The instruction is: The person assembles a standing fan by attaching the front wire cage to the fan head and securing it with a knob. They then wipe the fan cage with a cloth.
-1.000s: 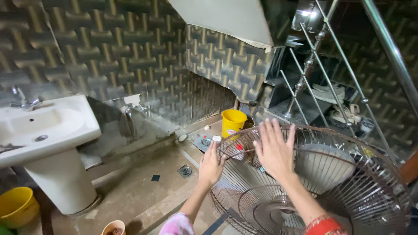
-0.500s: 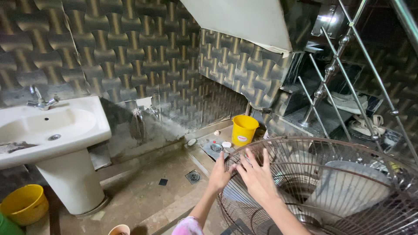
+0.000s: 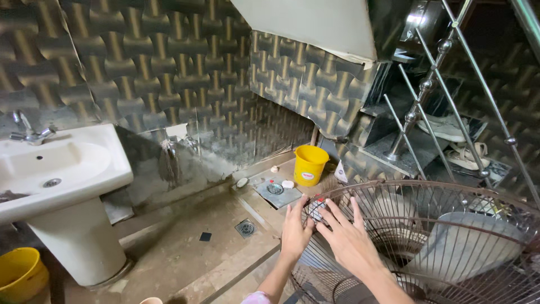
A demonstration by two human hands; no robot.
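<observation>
1. One wire fan guard (image 3: 450,225), round and rusty brown, fills the near right of the scene; a pale fan blade (image 3: 461,247) shows through its bars.
2. Two hands are on it, both at its left rim. The left hand (image 3: 295,229) lies flat against the outer edge of the guard, fingers straight and together, gripping nothing that I can see.
3. The right hand (image 3: 347,239) rests just beside it, palm down on the wires, fingers spread and loose, also not closed around anything.
4. Two yellow buckets: one yellow bucket (image 3: 310,165) stands far behind the guard on the raised floor step, and a second yellow tub (image 3: 19,276) sits at the near left edge, below the basin.
5. One white washbasin (image 3: 56,169) on a pedestal stands at the left, with one metal tap (image 3: 28,132) at its back.
6. Two floor drains: a round drain (image 3: 275,188) in a square grey plate near the far bucket, and a smaller floor drain (image 3: 246,227) nearer, left of the hands.
7. One steel stair railing (image 3: 433,84) climbs at the far right, with a pair of sandals (image 3: 464,155) lying on the steps behind it.
8. The walls are covered in patterned tiles (image 3: 140,67) of a woven brown and gold look.
</observation>
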